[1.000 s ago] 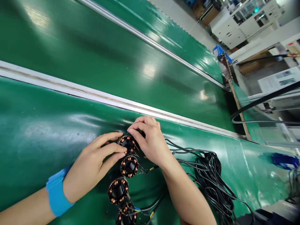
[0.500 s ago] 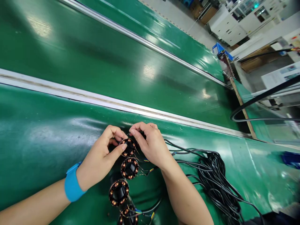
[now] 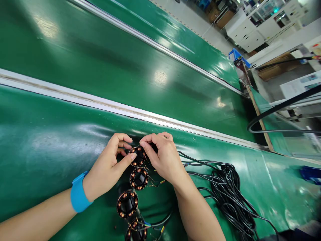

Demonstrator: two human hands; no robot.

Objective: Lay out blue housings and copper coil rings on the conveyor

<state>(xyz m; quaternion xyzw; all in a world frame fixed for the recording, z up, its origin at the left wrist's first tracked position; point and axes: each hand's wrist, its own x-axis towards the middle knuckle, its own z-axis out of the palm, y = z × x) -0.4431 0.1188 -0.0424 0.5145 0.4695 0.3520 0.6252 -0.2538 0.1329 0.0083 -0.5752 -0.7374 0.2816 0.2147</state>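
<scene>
The farthest motor stator [image 3: 137, 157], a round black core ringed with copper coils, is under my left hand [image 3: 111, 165]. My left thumb presses on its face while the fingers curl around its left side, the index finger lifted off the rim. At the stator's upper right edge my right hand [image 3: 163, 155] pinches thumb and forefinger together on what looks like a thin wire, mostly hidden by the fingertips. Just below stands a second stator [image 3: 139, 179], with thin copper ends and coloured leads at its right. Two more stators [image 3: 127, 204] follow nearer me.
Black cables [image 3: 227, 187] lie in a coiled heap right of my right forearm, some running toward the stators. A pale metal rail [image 3: 100, 103] crosses the green surface beyond my hands. At far right hangs a thick black cable [image 3: 273, 112]; a blue object [image 3: 311, 174] lies below it.
My left index finger has lifted away from the stator's top edge. My right fingertips have moved slightly right and stay pinched. The stators keep their places.
</scene>
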